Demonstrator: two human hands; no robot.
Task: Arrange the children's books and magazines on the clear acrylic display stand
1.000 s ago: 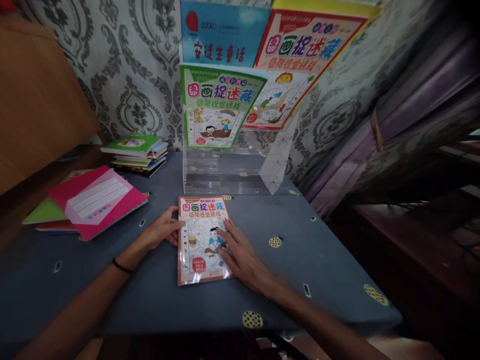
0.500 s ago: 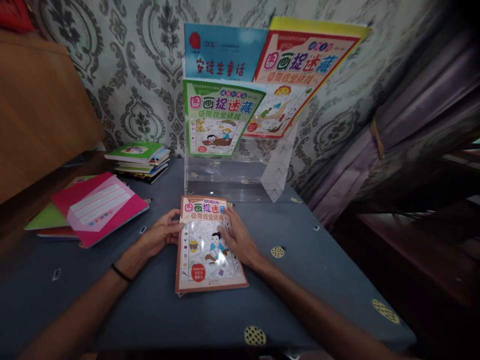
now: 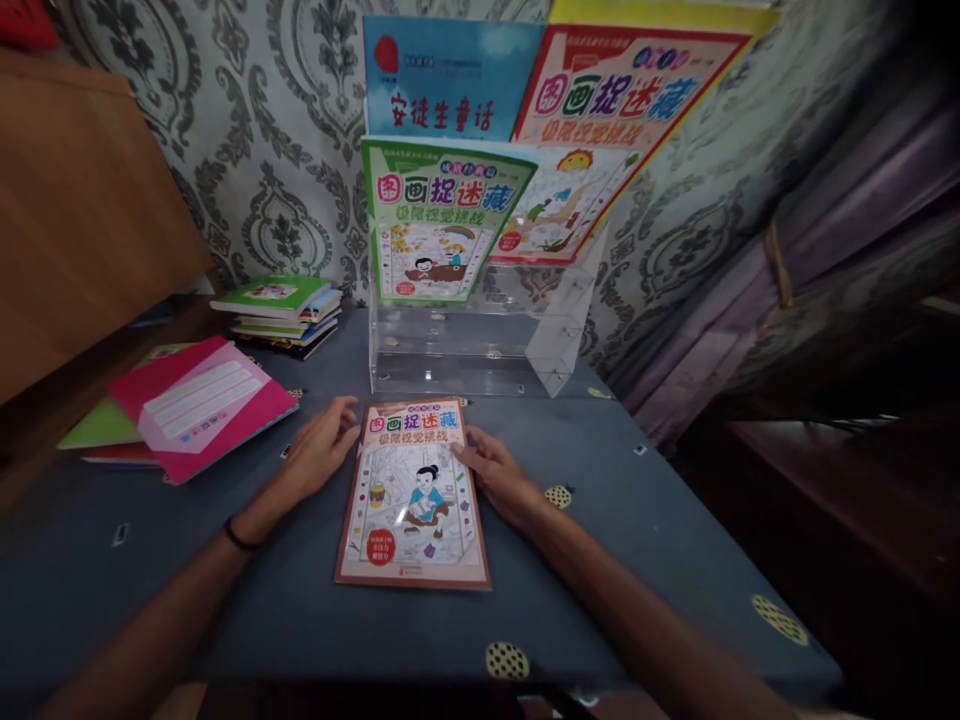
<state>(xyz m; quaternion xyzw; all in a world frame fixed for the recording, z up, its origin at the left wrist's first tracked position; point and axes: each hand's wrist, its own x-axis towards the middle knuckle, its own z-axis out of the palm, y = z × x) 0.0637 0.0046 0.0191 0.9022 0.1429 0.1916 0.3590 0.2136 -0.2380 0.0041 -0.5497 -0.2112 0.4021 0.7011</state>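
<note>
A brown-bordered picture book (image 3: 416, 490) lies flat on the table in front of me, its cover showing a seated figure in blue. My right hand (image 3: 501, 478) is at its right edge, thumb on the cover and fingers along the side. Just off the left edge is my left hand (image 3: 324, 448), holding nothing, with its fingers loosely apart. Beyond the book stands a clear acrylic rack (image 3: 450, 375). It bears a green-bordered picture book (image 3: 442, 220), a blue book (image 3: 450, 75) and a red-bordered picture book (image 3: 600, 130) with a yellow edge behind it.
To the left, a pink book (image 3: 202, 400) lies over a green one on the blue-grey tablecloth (image 3: 600, 580). Several books form a stack (image 3: 281, 315) near the patterned wall. A wooden panel (image 3: 90, 220) stands at far left, and a purple curtain (image 3: 750, 290) hangs on the right.
My left hand has come off the book's left edge. My right hand has slid from over the cover to the right edge. The book now lies flatter and slightly nearer me.
</note>
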